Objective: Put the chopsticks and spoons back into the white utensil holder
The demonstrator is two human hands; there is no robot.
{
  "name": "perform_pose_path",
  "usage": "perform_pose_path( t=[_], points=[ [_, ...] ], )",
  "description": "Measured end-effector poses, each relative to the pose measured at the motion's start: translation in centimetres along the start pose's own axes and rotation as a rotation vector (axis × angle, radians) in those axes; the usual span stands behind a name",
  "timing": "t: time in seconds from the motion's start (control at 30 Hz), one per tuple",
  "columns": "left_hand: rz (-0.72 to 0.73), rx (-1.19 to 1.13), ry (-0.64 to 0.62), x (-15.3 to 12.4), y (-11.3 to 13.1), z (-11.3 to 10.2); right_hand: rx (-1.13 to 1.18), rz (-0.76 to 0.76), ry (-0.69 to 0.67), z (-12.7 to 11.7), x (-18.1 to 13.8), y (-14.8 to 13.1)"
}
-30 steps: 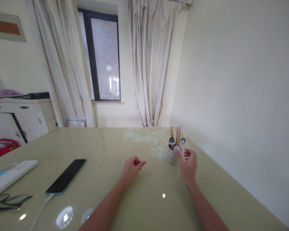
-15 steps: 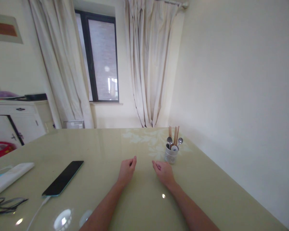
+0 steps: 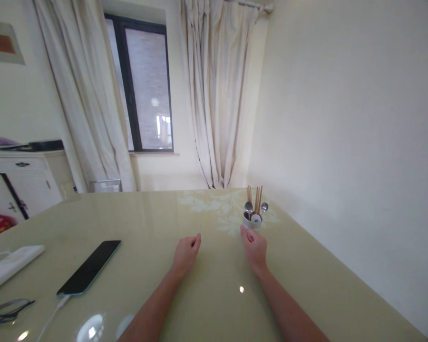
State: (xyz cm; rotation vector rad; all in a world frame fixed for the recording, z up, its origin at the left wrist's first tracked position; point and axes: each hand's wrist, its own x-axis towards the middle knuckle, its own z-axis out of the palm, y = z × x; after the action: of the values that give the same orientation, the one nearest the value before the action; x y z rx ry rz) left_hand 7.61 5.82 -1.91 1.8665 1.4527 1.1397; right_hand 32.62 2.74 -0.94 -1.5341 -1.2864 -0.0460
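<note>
My left hand [image 3: 186,253] is curled into a loose fist with the thumb uppermost, resting at the middle of the glossy table [image 3: 146,218]. Nothing shows in its fingers. To the right, my right hand [image 3: 255,248] is also closed with the thumb on top, and I see nothing in it. It overlaps the lower part of a white utensil holder [image 3: 252,225]; whether they touch I cannot tell. Wooden chopsticks [image 3: 258,197] and metal spoons [image 3: 264,207] stand up out of the holder, along with a white spoon [image 3: 256,219] at its front.
A black-screened phone [image 3: 90,268] with a white cable [image 3: 52,316] lies left of my left hand. Farther left are a white power strip [image 3: 12,267] and eyeglasses [image 3: 7,309]. The wall [image 3: 342,142] runs along the table's right side; a window [image 3: 146,90] and curtains [image 3: 217,95] are behind.
My right hand has moved right and a little forward, now covering the lower front of the utensil holder. My left hand stays nearly in place. The whole view has shifted slightly.
</note>
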Motion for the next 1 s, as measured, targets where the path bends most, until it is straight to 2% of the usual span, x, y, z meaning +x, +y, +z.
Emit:
perform_pose_path(
  t=[0.07,0.2,0.27,0.33,0.5,0.6,0.77,1.0],
  points=[
    [-0.007,-0.039,-0.003,0.0,0.0,0.0,-0.001,0.037,0.098,-0.6,0.4,0.3],
    [-0.004,-0.065,0.002,0.0,-0.1,0.0,0.019,0.068,0.377,-1.0,1.5,1.2],
    [0.006,-0.043,0.007,0.0,-0.1,0.0,0.036,0.074,0.408,-0.7,1.9,1.9],
    [0.011,-0.041,0.015,0.0,-0.1,0.0,0.08,0.128,0.334,-0.2,2.2,2.8],
    [-0.003,-0.114,0.044,0.1,-0.2,0.0,0.166,0.275,0.043,0.3,2.1,3.9],
    [-0.008,-0.123,0.044,0.2,-0.5,0.1,0.157,0.268,-0.017,0.0,2.0,3.5],
    [-0.015,-0.135,0.045,0.3,-0.5,0.2,0.178,0.205,-0.109,0.7,1.2,1.5],
    [0.062,-0.143,0.027,-0.4,0.9,-0.5,0.205,0.065,-0.283,2.6,-2.0,-3.4]
  ],
)
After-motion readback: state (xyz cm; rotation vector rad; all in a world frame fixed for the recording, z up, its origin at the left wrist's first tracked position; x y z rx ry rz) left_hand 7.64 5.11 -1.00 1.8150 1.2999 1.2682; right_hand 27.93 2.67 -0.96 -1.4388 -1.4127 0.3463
